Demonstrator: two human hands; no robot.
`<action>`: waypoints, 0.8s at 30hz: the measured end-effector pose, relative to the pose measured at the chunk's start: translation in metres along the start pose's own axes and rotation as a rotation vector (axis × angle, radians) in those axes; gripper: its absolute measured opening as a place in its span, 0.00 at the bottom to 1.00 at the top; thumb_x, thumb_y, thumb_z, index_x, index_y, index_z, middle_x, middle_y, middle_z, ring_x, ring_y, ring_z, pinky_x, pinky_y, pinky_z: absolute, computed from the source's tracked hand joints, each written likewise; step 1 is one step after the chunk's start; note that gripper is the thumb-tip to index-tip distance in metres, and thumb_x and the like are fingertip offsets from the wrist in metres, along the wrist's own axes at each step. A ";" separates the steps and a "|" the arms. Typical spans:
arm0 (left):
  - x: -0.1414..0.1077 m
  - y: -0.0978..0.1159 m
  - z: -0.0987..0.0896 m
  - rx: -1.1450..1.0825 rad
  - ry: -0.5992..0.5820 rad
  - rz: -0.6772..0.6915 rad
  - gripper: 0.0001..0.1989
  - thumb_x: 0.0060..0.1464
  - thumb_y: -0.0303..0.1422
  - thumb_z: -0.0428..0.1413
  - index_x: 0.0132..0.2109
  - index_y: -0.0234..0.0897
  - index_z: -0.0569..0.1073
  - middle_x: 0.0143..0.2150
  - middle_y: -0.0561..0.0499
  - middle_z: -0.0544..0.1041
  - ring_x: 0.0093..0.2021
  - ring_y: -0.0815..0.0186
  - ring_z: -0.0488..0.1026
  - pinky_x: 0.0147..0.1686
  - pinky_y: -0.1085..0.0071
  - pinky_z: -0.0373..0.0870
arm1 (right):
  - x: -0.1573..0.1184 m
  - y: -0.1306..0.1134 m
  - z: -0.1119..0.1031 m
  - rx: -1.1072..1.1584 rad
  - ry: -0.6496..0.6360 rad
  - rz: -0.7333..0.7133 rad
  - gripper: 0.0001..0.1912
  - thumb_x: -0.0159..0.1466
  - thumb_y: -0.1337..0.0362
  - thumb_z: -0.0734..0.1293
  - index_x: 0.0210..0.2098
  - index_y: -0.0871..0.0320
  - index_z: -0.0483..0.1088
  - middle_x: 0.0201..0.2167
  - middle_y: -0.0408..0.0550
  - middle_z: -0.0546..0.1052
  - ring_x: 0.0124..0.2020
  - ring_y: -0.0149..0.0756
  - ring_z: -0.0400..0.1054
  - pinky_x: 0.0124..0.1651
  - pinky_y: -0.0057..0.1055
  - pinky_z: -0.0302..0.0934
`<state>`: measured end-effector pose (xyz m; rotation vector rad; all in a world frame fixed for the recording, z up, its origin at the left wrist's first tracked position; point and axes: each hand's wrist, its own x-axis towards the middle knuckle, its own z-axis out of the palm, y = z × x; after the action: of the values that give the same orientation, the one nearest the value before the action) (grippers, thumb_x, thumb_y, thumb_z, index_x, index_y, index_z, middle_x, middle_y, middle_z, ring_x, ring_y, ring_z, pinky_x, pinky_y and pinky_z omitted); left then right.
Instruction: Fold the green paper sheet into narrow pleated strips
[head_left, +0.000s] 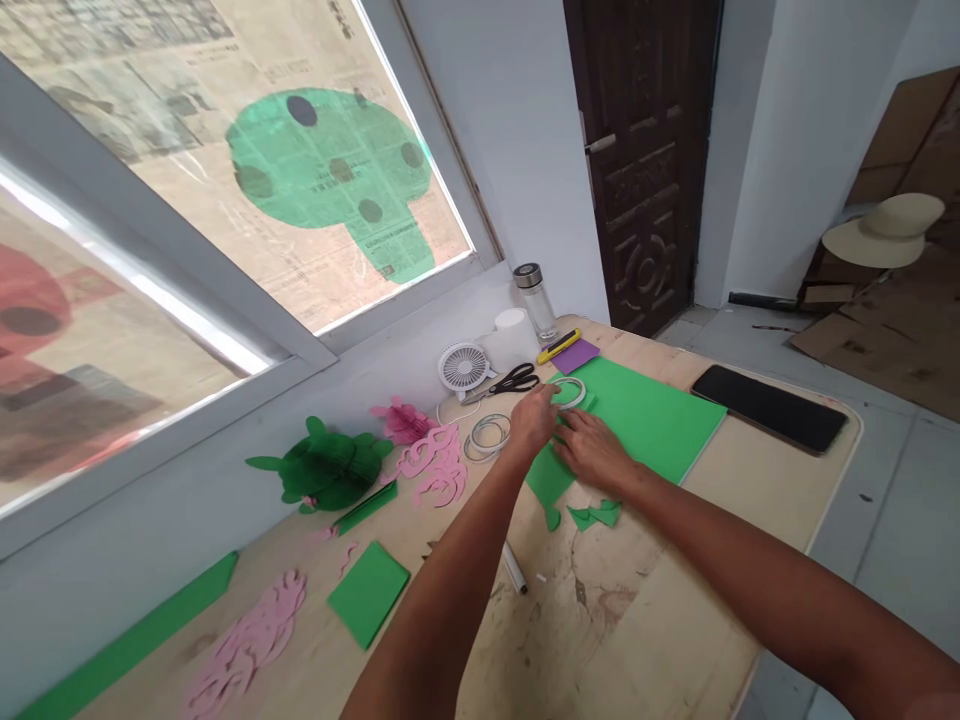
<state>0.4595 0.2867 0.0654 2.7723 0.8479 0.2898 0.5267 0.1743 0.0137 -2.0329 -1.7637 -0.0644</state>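
Note:
My left hand (535, 420) is closed at the near-left edge of a white roll of tape (574, 404), its fingertips partly hidden. Beside it, my right hand (594, 450) lies with fingers stretched out over a piece of green paper (549, 482). Under and behind them, large green paper sheets (660, 410) lie on the wooden table. Small green paper scraps (595, 515) sit just in front of my right hand. More tape rolls (489, 433) lie flat to the left of my left hand, near black-handled scissors (516, 379).
A yellow cutter (559, 346) rests by purple paper (576, 357). Behind stand a glass bottle (535, 305) and a small fan (463, 369). A phone (771, 407) lies right. Left are pink cutouts (251, 640), a green paper turtle (334, 468), folded green paper (367, 593) and a pen (515, 568).

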 end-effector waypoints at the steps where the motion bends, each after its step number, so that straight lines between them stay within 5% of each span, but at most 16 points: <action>1: -0.005 0.000 -0.001 -0.020 0.014 -0.005 0.16 0.56 0.26 0.51 0.51 0.41 0.72 0.51 0.48 0.75 0.47 0.62 0.73 0.46 0.70 0.66 | 0.000 0.000 0.000 0.001 -0.002 0.001 0.15 0.67 0.61 0.59 0.50 0.59 0.69 0.52 0.57 0.70 0.57 0.45 0.58 0.58 0.41 0.51; 6: -0.058 -0.004 -0.012 -0.138 0.099 -0.046 0.16 0.56 0.24 0.49 0.49 0.39 0.73 0.45 0.48 0.77 0.42 0.65 0.75 0.46 0.69 0.68 | -0.002 0.001 0.001 0.009 0.002 0.009 0.15 0.66 0.62 0.60 0.49 0.60 0.69 0.54 0.59 0.68 0.58 0.48 0.57 0.57 0.43 0.53; 12: -0.169 -0.004 -0.034 -0.365 0.192 -0.082 0.12 0.58 0.31 0.48 0.44 0.38 0.75 0.40 0.48 0.79 0.38 0.65 0.77 0.40 0.69 0.73 | -0.004 0.001 0.003 0.047 0.016 -0.019 0.17 0.66 0.63 0.59 0.52 0.59 0.69 0.55 0.59 0.68 0.58 0.46 0.59 0.58 0.43 0.53; 17: -0.257 -0.002 -0.047 -0.615 0.255 -0.267 0.11 0.55 0.38 0.54 0.41 0.41 0.78 0.41 0.47 0.79 0.41 0.60 0.77 0.42 0.66 0.74 | 0.000 0.004 0.008 0.082 0.023 -0.064 0.19 0.65 0.63 0.58 0.54 0.60 0.68 0.55 0.57 0.70 0.58 0.43 0.61 0.59 0.39 0.55; 24: -0.327 -0.005 -0.039 -0.775 0.373 -0.426 0.13 0.53 0.43 0.57 0.41 0.42 0.79 0.40 0.47 0.80 0.38 0.60 0.78 0.41 0.68 0.75 | 0.001 0.017 0.009 0.083 0.045 -0.111 0.20 0.66 0.62 0.57 0.54 0.58 0.68 0.55 0.53 0.71 0.57 0.41 0.63 0.57 0.40 0.58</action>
<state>0.1812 0.1103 0.0618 1.8013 1.0859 0.8555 0.5404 0.1772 0.0009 -1.8610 -1.8190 -0.0698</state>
